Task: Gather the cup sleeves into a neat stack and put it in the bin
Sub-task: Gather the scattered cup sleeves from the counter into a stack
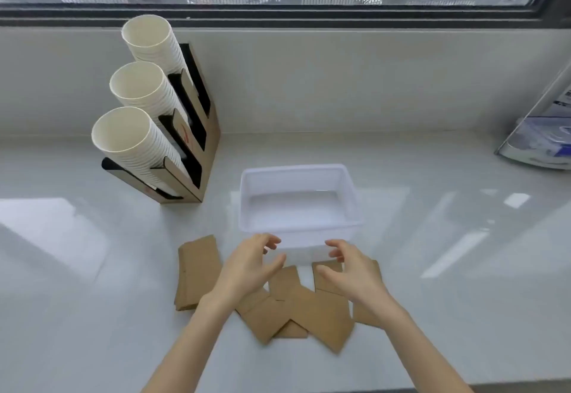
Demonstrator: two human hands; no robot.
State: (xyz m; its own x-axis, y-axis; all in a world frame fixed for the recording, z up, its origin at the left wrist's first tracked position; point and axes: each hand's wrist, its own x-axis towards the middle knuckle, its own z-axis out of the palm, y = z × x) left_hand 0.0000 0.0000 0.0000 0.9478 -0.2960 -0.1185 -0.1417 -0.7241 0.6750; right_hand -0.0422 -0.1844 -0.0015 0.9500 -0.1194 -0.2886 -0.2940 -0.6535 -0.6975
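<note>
So over on the left there's the cup holder (160, 120) with three stacks of paper cups, out of the way, not part of this job. Next to it, nearer me, a few cup sleeves (197, 272) already sit in a small pile, and the rest (309, 309) are fanned out loose on the worktop (92, 269), overlapping each other. My left hand (247, 266) and right hand (352, 272) hover just above that mess, both empty, fingers curled and spread apart, facing each other so I can scoop the sleeves together from both sides. The clear bin (352, 195) sits right behind, empty, handy for dropping the stack in.
</note>
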